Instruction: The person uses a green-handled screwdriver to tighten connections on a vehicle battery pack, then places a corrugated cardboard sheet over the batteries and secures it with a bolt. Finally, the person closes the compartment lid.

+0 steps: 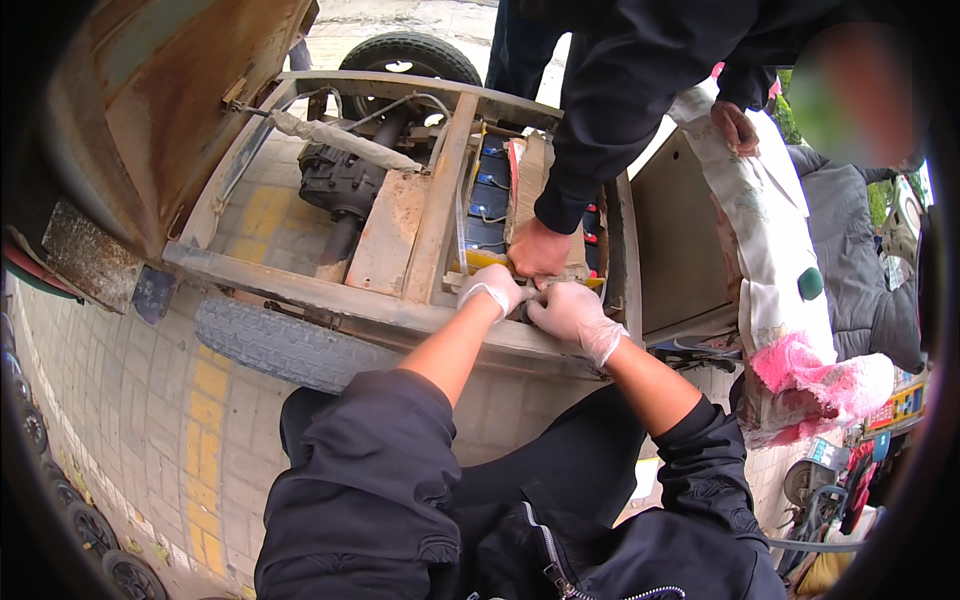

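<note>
Both gloved, my left hand and right hand meet at the near rail of a rusty metal frame, fingers curled in and partly closed, just beside each other; what lies between my fingertips is too hidden for me to tell whether I have hold of anything. Right beyond them, a co-worker's bare hand reaches down close to mine, in front of some cardboard. Dark batteries sit inside the frame, past my hands and left of the cardboard, while a tyre shows below the rail to my left
</note>
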`<act>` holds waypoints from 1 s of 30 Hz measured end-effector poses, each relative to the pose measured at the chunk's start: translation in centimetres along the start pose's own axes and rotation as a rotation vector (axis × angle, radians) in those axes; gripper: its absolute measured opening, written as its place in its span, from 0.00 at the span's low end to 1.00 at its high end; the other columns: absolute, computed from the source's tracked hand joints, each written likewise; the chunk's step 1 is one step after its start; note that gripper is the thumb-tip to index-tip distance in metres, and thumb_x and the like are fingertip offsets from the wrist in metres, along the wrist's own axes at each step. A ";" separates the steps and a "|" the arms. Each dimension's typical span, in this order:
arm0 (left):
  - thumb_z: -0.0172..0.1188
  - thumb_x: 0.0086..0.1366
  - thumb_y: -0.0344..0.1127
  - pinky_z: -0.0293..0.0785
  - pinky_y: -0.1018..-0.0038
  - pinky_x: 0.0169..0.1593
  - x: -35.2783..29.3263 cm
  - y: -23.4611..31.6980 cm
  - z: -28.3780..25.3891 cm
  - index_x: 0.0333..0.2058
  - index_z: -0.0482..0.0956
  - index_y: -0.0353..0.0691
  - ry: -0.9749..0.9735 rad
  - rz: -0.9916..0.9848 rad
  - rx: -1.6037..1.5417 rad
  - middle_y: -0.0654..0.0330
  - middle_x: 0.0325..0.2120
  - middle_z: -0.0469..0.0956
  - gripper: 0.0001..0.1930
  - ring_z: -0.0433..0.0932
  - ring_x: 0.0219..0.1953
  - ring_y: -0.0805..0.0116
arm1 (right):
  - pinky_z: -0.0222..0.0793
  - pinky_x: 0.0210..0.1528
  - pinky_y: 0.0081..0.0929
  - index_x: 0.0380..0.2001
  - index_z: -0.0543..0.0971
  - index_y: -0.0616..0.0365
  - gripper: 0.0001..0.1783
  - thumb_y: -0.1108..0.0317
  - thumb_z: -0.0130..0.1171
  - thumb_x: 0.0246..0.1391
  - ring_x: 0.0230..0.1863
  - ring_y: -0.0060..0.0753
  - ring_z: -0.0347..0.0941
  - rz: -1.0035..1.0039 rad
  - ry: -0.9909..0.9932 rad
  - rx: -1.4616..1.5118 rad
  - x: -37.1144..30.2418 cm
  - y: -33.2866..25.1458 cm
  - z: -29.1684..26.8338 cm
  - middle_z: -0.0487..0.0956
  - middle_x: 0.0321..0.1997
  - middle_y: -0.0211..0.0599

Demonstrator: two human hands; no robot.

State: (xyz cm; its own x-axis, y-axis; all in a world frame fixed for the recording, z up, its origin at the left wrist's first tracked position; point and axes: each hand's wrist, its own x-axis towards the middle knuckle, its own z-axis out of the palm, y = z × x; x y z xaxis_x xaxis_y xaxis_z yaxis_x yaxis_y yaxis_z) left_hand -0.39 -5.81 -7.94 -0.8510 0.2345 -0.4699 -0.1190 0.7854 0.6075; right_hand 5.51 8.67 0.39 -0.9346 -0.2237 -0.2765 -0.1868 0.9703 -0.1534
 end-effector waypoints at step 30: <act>0.67 0.56 0.61 0.77 0.61 0.53 0.4 -0.2 0.2 0.47 0.85 0.41 0.039 0.005 0.034 0.48 0.48 0.83 0.30 0.82 0.51 0.51 | 0.73 0.36 0.49 0.36 0.84 0.47 0.10 0.62 0.64 0.49 0.33 0.49 0.79 -0.728 0.298 -0.171 0.5 2.7 -0.7 0.78 0.26 0.41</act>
State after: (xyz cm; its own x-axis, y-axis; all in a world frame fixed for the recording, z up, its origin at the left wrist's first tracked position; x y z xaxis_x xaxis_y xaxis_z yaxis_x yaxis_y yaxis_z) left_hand -0.56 -5.77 -8.40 -0.8711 0.2165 -0.4407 -0.0975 0.8034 0.5874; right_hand 4.35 11.19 0.50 -0.5972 -0.7951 0.1053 -0.8016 0.5962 -0.0439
